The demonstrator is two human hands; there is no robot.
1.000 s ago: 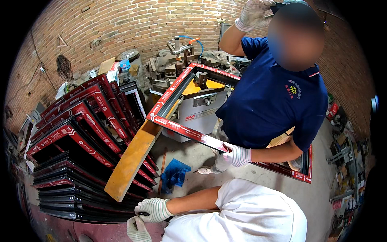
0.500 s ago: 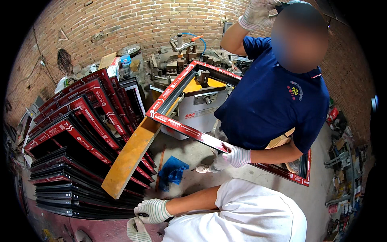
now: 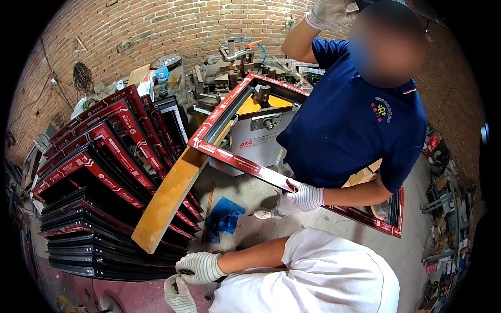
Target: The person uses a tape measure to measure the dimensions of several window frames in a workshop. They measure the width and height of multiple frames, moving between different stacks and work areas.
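My right hand (image 3: pixel 201 268), in a striped knit work glove, reaches in from a white sleeve at the lower middle. Its fingers are closed around a small black piece (image 3: pixel 187 272), too little of which shows to tell its kind. Just below it is my left hand (image 3: pixel 179 295), gloved likewise, with thumb and fingers pinched together. What that pinch holds, if anything, is hidden. Both hands are beside the near end of a stack of black frame profiles (image 3: pixel 94 261), above a dull red surface (image 3: pixel 130 289).
A co-worker in a navy shirt (image 3: pixel 349 120) stands across, one gloved hand on a red-and-black rectangular frame (image 3: pixel 250 166), the other raised to the head. Red-labelled frames (image 3: pixel 109 151) lean at left. A yellow-brown beam (image 3: pixel 169 203) slants by a white machine (image 3: pixel 255 138). Blue plastic (image 3: pixel 224 215) lies on the floor.
The view has shifted slightly. My two hands stay close together in almost the same pose. The co-worker's raised hand has moved a little to the left and up.
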